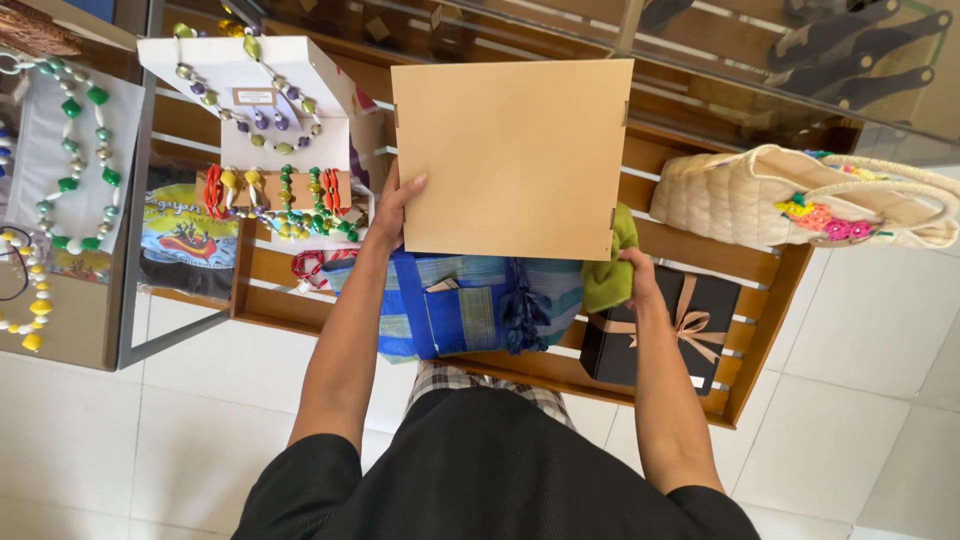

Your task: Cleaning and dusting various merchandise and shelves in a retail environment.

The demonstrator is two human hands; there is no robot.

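A slatted wooden display shelf (700, 255) ran across the view, and above its middle, at about twelve o'clock, hung a flat tan board panel (512, 155), the left hand (393, 212) clasping its lower left edge with fingers curled round it. At four o'clock from the panel the right hand (636, 270) was pinched shut on a green cloth (612, 268) pressed against the panel's lower right corner. A blue striped woven bag (470, 305) lay at six o'clock, a cream quilted handbag (800, 195) at three, a black ribboned gift box (690, 320) at five, and beaded necklaces (250, 105) at ten.
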